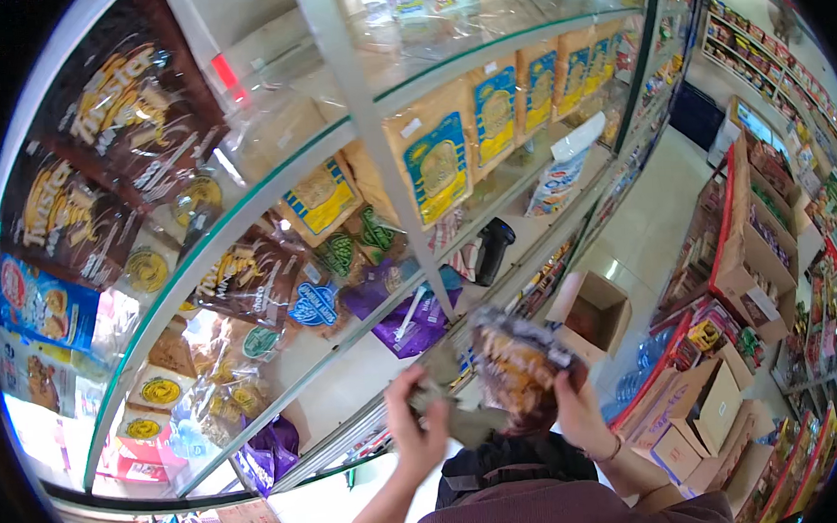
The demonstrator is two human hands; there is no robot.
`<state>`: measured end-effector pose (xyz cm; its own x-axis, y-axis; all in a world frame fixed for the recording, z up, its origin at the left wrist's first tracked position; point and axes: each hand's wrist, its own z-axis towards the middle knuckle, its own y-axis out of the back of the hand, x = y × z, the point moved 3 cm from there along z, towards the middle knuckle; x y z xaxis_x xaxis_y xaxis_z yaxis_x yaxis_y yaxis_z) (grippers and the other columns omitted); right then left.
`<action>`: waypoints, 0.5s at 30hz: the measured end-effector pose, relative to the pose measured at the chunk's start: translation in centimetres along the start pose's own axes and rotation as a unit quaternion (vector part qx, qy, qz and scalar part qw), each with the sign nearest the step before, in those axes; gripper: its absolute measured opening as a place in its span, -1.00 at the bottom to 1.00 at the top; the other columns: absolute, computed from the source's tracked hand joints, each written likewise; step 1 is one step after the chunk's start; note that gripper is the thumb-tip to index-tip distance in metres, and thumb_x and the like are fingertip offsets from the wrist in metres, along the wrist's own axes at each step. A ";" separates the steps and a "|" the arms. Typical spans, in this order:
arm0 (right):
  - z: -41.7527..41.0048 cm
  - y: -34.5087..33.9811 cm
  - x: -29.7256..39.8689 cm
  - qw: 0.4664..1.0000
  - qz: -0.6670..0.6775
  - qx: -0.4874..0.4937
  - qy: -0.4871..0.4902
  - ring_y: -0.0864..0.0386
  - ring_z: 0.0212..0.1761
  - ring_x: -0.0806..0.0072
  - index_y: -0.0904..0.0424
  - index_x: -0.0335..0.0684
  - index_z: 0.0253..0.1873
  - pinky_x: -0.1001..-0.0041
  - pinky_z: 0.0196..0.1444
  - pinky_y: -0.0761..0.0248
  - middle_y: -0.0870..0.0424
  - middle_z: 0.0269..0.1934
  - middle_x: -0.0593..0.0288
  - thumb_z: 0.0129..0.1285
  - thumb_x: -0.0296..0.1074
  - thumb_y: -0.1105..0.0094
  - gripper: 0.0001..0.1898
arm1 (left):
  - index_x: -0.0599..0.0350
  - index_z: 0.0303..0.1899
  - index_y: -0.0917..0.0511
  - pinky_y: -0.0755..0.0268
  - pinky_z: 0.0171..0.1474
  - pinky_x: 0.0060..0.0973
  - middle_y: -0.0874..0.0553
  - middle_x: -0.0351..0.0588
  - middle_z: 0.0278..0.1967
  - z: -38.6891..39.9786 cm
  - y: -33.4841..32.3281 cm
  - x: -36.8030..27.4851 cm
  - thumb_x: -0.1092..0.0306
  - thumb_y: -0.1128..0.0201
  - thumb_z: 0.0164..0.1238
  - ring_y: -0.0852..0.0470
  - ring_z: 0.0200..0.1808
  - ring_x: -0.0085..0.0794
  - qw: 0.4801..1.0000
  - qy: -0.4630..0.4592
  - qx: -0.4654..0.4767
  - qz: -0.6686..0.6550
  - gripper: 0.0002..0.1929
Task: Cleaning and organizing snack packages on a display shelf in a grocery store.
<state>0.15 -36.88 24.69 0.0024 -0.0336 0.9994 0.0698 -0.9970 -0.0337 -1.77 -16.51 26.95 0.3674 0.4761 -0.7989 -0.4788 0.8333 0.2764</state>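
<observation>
My right hand grips the edge of a clear plastic snack bag with orange-brown contents, held up before my chest. To its left, my left hand is closed around a blurred greyish cloth, part of which hangs below toward the snack bag. Both hands are in front of a glass display case with a metal frame. Inside it, near the hands, lie a purple packet and a black handheld barcode scanner.
Yellow-and-blue labelled packs and brown wafer packets fill the glass shelves. An open cardboard box stands on the tiled floor to the right. Farther right are several cartons and stocked store racks.
</observation>
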 end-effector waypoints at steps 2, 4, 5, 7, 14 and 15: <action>-0.6 -2.6 1.5 0.987 -0.010 0.146 0.065 -0.25 0.16 0.45 -0.07 -0.35 0.29 0.47 0.22 -0.06 -0.33 0.11 0.08 0.19 -0.59 0.26 -0.49 | 0.16 0.00 -0.38 -0.20 0.05 -0.18 -0.42 0.13 -0.04 0.0 -1.2 -2.8 0.37 -0.30 -0.12 -0.37 0.00 0.00 0.991 -0.127 0.050 -0.011 -0.47; -1.7 -3.6 1.9 0.968 0.018 0.213 0.133 -0.14 0.24 0.40 0.07 -0.35 0.32 0.44 0.26 0.02 -0.18 0.20 0.05 0.21 -0.56 0.24 -0.45 | 0.05 0.13 -0.38 0.16 0.25 0.00 -0.23 0.18 0.20 0.9 -3.1 -6.0 0.06 -0.31 -0.06 -0.10 0.25 0.06 0.969 -0.171 0.161 0.070 -0.35; -2.2 -4.2 2.7 0.964 0.042 0.219 0.141 -0.08 0.28 0.39 0.13 -0.35 0.33 0.43 0.28 0.06 -0.10 0.24 0.06 0.22 -0.54 0.24 -0.43 | 0.04 0.14 -0.38 0.24 0.28 0.00 -0.17 0.15 0.26 1.0 -3.5 -5.5 0.11 -0.30 -0.06 -0.03 0.29 0.08 0.974 -0.154 0.164 0.001 -0.36; -2.4 -4.3 1.9 0.961 0.036 0.252 0.111 -0.04 0.30 0.38 0.16 -0.35 0.31 0.40 0.28 0.04 -0.05 0.26 0.06 0.30 -0.44 0.26 -0.48 | 0.04 0.13 -0.39 0.26 0.31 -0.02 -0.22 0.07 0.25 1.5 -2.9 -5.4 0.19 -0.30 -0.10 -0.02 0.31 0.01 0.960 -0.202 0.189 0.030 -0.38; -1.5 -2.4 0.3 0.972 0.183 0.135 -0.065 -0.39 0.09 0.30 -0.02 -0.30 0.25 0.36 0.11 -0.31 -0.33 0.11 0.06 0.38 -0.06 0.41 -0.51 | 0.15 -0.03 -0.51 -0.29 0.13 -0.21 -0.46 -0.03 0.06 2.0 -0.8 -2.2 0.59 -0.14 -0.15 -0.37 0.12 -0.07 0.909 -0.377 0.099 0.147 -0.52; -1.0 -2.3 -0.1 0.958 0.270 0.096 -0.025 -0.46 0.02 0.28 -0.09 -0.31 0.21 0.33 0.05 -0.37 -0.41 0.04 0.07 0.38 -0.04 0.39 -0.51 | 0.15 -0.03 -0.51 -0.29 0.13 -0.21 -0.46 -0.03 0.06 2.5 -0.6 -1.4 0.59 -0.14 -0.15 -0.37 0.12 -0.07 0.907 -0.380 0.092 0.157 -0.52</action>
<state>-1.03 -34.65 24.63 0.1378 -0.5328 0.8349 0.2263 -0.8037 -0.5503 0.02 -16.99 29.24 0.7128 0.6960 -0.0870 -0.5392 0.6231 0.5666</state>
